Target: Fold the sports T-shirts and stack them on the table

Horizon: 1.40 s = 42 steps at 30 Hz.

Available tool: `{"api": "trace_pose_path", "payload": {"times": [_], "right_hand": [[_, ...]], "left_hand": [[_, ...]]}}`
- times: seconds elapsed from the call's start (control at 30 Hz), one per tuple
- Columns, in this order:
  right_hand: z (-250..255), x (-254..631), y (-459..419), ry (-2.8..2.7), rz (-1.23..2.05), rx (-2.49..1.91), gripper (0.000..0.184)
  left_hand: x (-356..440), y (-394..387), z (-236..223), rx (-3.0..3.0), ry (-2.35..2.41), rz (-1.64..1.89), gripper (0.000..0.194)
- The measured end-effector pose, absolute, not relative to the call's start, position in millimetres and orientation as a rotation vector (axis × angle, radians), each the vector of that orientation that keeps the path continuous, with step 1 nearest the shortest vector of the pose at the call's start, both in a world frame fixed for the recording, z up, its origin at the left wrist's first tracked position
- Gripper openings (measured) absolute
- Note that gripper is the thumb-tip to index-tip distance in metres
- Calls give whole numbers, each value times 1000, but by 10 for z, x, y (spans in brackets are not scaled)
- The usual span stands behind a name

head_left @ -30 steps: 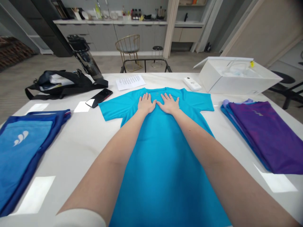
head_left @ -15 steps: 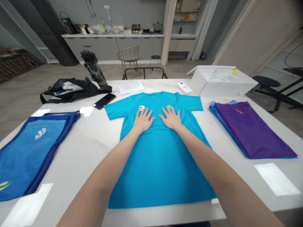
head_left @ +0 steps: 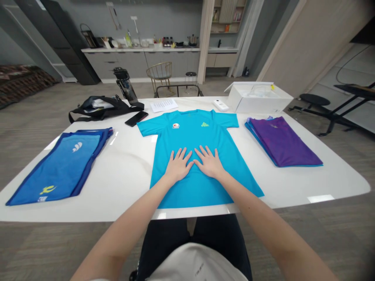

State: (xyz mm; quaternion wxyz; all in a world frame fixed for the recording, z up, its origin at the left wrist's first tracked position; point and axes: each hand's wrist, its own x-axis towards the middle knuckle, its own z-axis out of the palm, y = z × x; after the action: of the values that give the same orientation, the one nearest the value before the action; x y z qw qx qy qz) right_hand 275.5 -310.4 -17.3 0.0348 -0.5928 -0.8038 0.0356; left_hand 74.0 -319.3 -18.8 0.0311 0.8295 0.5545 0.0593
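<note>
A turquoise T-shirt [head_left: 193, 136] lies spread flat on the white table [head_left: 125, 171], collar away from me and hem near the front edge. It bears a small round badge on the left of the chest and a green logo on the right. My left hand [head_left: 178, 166] rests palm down on the shirt's middle, fingers spread. Beside it my right hand [head_left: 210, 162] lies flat on the cloth too, fingers apart, the two thumbs almost meeting. Neither hand grips anything.
Folded blue garments [head_left: 67, 164] lie on the left, a folded purple garment [head_left: 283, 142] over blue ones on the right. Toward the back are a black bag [head_left: 102, 107], bottle [head_left: 125, 86], phone [head_left: 136, 118], printed paper [head_left: 164, 105], white device [head_left: 220, 105] and open white box [head_left: 260, 99].
Both hands have slid down the shirt from the chest toward me, uncovering the badge and logo. The camera view has shifted, so the table's front edge and my lap now show.
</note>
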Motion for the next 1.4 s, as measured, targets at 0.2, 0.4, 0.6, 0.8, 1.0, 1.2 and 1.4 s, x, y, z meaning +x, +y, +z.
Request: {"api": "trace_pose_path", "payload": {"times": [0.2, 0.4, 0.6, 0.8, 1.0, 1.2, 1.4], "right_hand": [[-157, 2805, -3896, -2447, 99, -1840, 70], [-127, 3167, -4337, -2298, 182, -2064, 73], [-109, 3590, -4446, -2215, 126, -2235, 71], [-115, 3525, -4613, -2206, 148, -2261, 73], [31, 3475, -4401, -2289, 116, -2060, 72], [-113, 3447, -4326, -2294, 97, -2077, 70], [-110, 3441, -4353, -2309, 110, -2095, 71]], "left_hand": [[574, -3946, -138, 2529, 1731, 232, 61], [305, -4368, -151, 2390, 1886, 204, 63], [286, -4458, -133, 2314, 1980, 190, 68], [204, -4555, -128, 2292, 2008, 134, 75], [140, -4493, -8, 2429, 1905, 206, 73], [133, -4467, -128, 2486, 1851, 191, 65], [99, -4550, -185, 2489, 1829, 182, 70]]}}
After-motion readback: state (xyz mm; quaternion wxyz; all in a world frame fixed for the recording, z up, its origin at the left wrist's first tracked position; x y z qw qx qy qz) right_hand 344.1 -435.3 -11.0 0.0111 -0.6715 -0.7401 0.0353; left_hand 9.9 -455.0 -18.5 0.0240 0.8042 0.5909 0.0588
